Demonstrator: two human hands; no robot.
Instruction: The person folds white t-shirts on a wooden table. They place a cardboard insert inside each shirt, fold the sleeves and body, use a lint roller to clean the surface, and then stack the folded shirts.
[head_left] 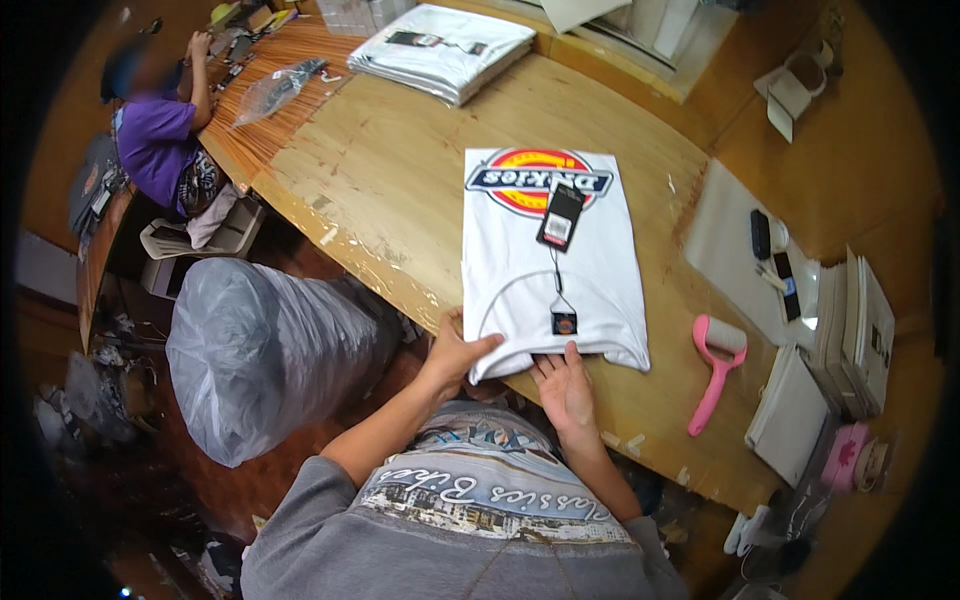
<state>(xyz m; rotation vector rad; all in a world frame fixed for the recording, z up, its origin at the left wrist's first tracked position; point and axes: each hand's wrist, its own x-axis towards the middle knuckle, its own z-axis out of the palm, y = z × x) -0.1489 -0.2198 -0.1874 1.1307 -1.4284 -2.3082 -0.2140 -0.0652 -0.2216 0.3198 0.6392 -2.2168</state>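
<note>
A folded white shirt [530, 262] lay flat on the wooden counter [380, 190], just right of the middle of the frame, its neckline toward the lower edge. A round, colourful print [540, 180] showed at its far end, and a black hang tag [562, 218] rested partly over it, on a cord that ran down to a small dark patch [564, 324] near the collar.

The left hand [458, 355] was partly closed about the shirt's near left corner, its thumb laid across the top of the cloth and its fingers bent at the edge. The right hand [565, 390] was half open with the palm up, its fingertips tucked under the near edge and its thumb raised beside the collar; whether it pinched the cloth could not be told.

To the right of the shirt, well apart from it, lay a pink lint roller [716, 372]. A stack of white garments [440, 55] in clear wrapping stood at the top of the frame, with a crumpled plastic bag [280, 90] to its left. A large, translucent sack [275, 350] bulged beside the counter at left. In the upper left sat a person in a purple top [155, 140], arms resting at the counter.
</note>
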